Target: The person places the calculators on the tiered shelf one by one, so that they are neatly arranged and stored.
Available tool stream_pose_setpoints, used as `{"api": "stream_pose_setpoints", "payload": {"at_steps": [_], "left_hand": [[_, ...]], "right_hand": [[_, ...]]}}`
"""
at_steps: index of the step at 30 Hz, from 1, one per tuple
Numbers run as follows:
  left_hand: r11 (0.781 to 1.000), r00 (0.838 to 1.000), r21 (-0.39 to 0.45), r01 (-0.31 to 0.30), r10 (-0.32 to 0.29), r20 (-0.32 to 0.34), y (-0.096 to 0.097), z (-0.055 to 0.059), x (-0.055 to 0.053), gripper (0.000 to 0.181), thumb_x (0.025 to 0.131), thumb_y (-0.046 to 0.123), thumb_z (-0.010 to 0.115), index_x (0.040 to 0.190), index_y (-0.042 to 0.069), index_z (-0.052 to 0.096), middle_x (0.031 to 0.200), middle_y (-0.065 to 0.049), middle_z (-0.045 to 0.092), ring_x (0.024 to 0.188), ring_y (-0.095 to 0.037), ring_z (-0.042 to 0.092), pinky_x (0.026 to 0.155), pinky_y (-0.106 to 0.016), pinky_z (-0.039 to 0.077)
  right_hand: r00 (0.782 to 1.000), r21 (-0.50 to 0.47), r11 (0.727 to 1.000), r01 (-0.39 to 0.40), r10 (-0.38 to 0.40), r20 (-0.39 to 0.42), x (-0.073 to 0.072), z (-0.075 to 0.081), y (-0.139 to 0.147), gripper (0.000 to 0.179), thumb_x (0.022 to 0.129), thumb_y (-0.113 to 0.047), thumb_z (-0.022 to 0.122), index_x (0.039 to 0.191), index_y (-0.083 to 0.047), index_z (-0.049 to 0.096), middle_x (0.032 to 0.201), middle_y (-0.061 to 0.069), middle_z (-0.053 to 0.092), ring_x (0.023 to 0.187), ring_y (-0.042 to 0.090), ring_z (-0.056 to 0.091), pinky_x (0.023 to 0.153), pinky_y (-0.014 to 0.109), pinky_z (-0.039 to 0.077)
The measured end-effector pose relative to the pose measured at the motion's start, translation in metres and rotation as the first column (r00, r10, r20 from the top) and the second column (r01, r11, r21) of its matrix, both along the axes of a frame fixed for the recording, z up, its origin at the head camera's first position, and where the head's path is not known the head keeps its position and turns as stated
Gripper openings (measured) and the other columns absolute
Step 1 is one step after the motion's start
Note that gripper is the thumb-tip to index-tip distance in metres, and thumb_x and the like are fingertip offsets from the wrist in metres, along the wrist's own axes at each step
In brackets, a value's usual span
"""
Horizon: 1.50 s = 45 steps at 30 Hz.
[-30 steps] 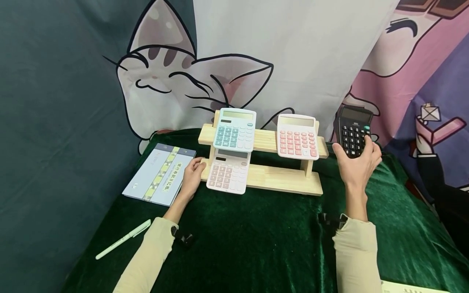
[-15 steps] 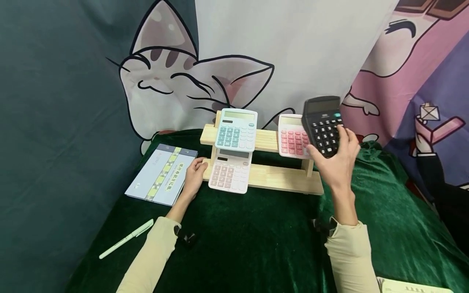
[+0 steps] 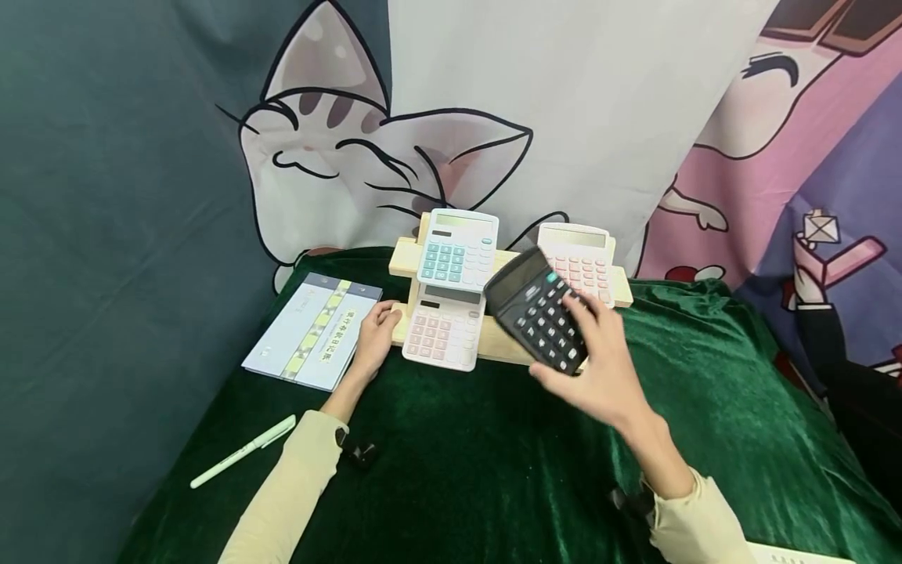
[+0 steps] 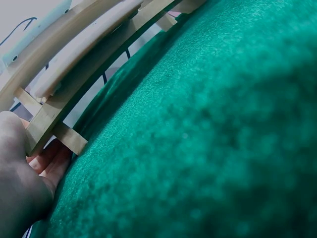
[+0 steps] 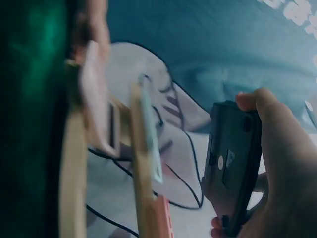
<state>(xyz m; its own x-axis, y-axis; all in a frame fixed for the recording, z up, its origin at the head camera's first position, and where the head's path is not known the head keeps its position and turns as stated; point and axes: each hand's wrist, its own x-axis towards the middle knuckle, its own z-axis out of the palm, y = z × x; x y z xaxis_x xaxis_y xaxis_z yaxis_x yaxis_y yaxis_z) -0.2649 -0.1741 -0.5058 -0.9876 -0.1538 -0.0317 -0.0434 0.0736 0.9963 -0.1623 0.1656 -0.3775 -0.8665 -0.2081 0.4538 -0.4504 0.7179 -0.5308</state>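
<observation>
My right hand [image 3: 604, 374] grips a black calculator [image 3: 539, 313] by its lower and right edges, tilted, in front of the two-tier wooden rack [image 3: 506, 342]. In the right wrist view the back of that calculator [image 5: 230, 163] faces the camera. With thumb and fingers, my left hand [image 3: 373, 341] holds the left end of the rack's lower shelf; the left wrist view shows the thumb above and fingers below the wood [image 4: 47, 119]. A blue calculator [image 3: 458, 249] and a pink one [image 3: 579, 258], partly covered, stand on the upper tier. A pale pink-beige calculator [image 3: 442, 329] leans on the lower tier.
A light-blue notebook [image 3: 310, 329] lies left of the rack, and a pale green pen [image 3: 243, 452] nearer the front. Green velvet cloth [image 3: 479, 446] covers the table. Part of a cream-coloured pad [image 3: 789, 554] shows at the bottom right. A printed cartoon curtain [image 3: 599, 102] hangs behind.
My right hand has carried the black calculator leftward from the rack's right side, past the pink one and lower, tilting it. My left hand stays at the rack's end.
</observation>
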Motion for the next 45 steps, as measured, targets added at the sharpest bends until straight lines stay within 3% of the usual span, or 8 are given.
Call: {"api": "stream_pose_setpoints", "payload": {"at_steps": [3,7,12,20,28,37,41,45], "left_hand": [[1.0,1.0,-0.003,0.006,-0.006,0.008,0.001,-0.002,0.0,0.04,0.103,0.022,0.051,0.137,0.004,0.053,0.129,-0.019,0.064,0.109,-0.025,0.06,0.085,-0.023,0.044],[1.0,1.0,-0.006,0.016,-0.016,0.02,0.004,-0.003,-0.001,0.04,0.102,0.023,0.052,0.138,0.004,0.053,0.131,-0.018,0.063,0.112,-0.025,0.059,0.089,-0.027,0.044],[1.0,0.999,0.002,0.02,-0.02,0.033,0.002,-0.001,-0.002,0.04,0.103,0.025,0.052,0.139,0.006,0.052,0.133,-0.018,0.062,0.116,-0.028,0.059,0.095,-0.034,0.044],[1.0,0.999,-0.019,0.015,-0.014,0.036,0.002,-0.004,-0.002,0.041,0.103,0.026,0.052,0.139,0.007,0.053,0.132,-0.017,0.063,0.113,-0.025,0.059,0.091,-0.03,0.044],[1.0,1.0,-0.011,0.011,-0.011,0.026,0.001,-0.003,-0.002,0.042,0.103,0.027,0.052,0.139,0.007,0.052,0.133,-0.017,0.062,0.115,-0.027,0.059,0.097,-0.037,0.044],[1.0,1.0,-0.023,0.014,-0.014,0.014,0.001,-0.001,-0.005,0.043,0.103,0.028,0.051,0.14,0.007,0.051,0.133,-0.017,0.062,0.116,-0.026,0.059,0.1,-0.039,0.043],[1.0,1.0,-0.022,0.014,-0.014,0.014,0.0,0.0,-0.005,0.042,0.103,0.028,0.051,0.139,0.007,0.051,0.134,-0.017,0.061,0.117,-0.026,0.058,0.101,-0.04,0.043],[1.0,1.0,-0.025,0.012,-0.011,0.024,-0.001,-0.001,-0.002,0.042,0.103,0.026,0.05,0.14,0.007,0.051,0.134,-0.017,0.061,0.117,-0.026,0.058,0.1,-0.039,0.043]], "right_hand": [[0.997,0.084,0.996,-0.029,0.022,0.078,0.018,-0.015,-0.002,0.096,0.068,-0.046,0.087,0.149,-0.018,0.045,0.156,0.015,0.033,0.13,0.032,0.036,0.093,0.052,0.036],[0.987,0.166,0.986,-0.01,-0.016,0.157,0.031,-0.04,0.004,0.094,0.07,-0.055,0.083,0.147,-0.015,0.047,0.154,0.014,0.035,0.13,0.032,0.036,0.096,0.053,0.036],[0.971,0.215,0.975,0.06,-0.107,0.212,0.025,-0.062,0.019,0.095,0.071,-0.059,0.081,0.146,-0.013,0.046,0.152,0.019,0.035,0.131,0.038,0.034,0.099,0.058,0.033],[0.962,0.239,0.958,0.156,-0.202,0.182,0.01,-0.082,0.034,0.095,0.072,-0.058,0.08,0.146,-0.009,0.044,0.148,0.027,0.034,0.126,0.043,0.034,0.099,0.06,0.03],[0.943,0.24,0.943,0.231,-0.277,0.184,0.0,-0.085,0.026,0.096,0.073,-0.067,0.075,0.143,-0.009,0.044,0.147,0.031,0.033,0.126,0.048,0.035,0.1,0.063,0.029],[0.91,0.416,0.861,0.294,-0.385,0.153,-0.01,-0.08,0.016,0.116,0.071,-0.085,0.06,0.15,-0.003,0.037,0.141,0.038,0.035,0.122,0.055,0.039,0.093,0.063,0.035],[0.894,0.512,0.824,0.244,-0.395,0.209,-0.011,-0.067,0.013,0.122,0.072,-0.091,0.051,0.154,-0.003,0.03,0.142,0.039,0.033,0.124,0.056,0.039,0.094,0.064,0.035],[0.897,0.554,0.824,0.12,-0.329,0.295,-0.008,-0.05,0.018,0.123,0.073,-0.091,0.048,0.157,-0.005,0.024,0.151,0.036,0.026,0.135,0.054,0.03,0.105,0.066,0.029]]}}
